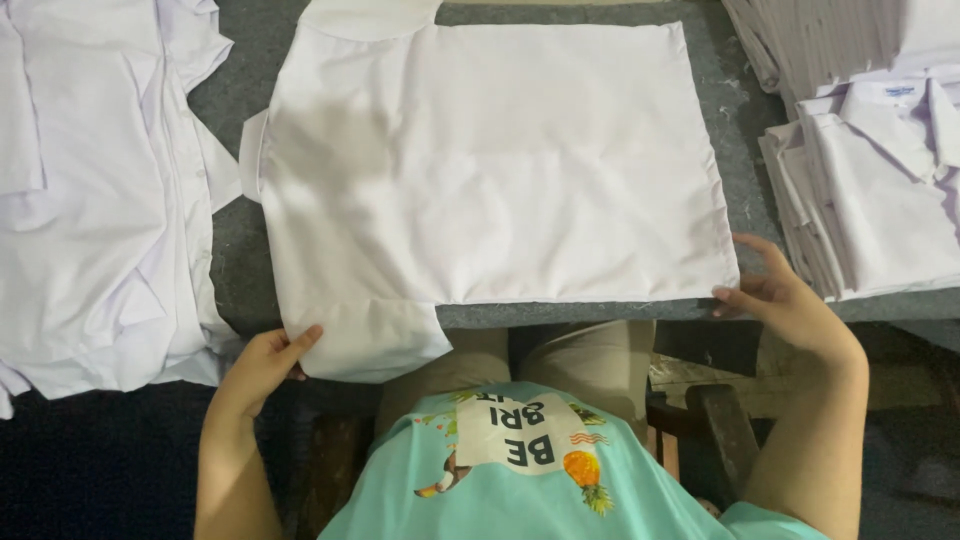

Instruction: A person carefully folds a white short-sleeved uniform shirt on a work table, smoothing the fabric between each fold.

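A white shirt [490, 160] lies flat, back side up, on the grey table [730, 120] in front of me. One short sleeve hangs over the near table edge at the lower left. My left hand [262, 368] holds that sleeve at its lower left corner, thumb on top. My right hand [785, 295] pinches the shirt's near right corner at the table edge. The other sleeve peeks out at the shirt's far left side.
A loose heap of white shirts [90, 190] covers the table's left part. A stack of folded white shirts [880, 190] with collars up stands at the right, another stack behind it. A wooden stool frame [725, 430] is below the table edge.
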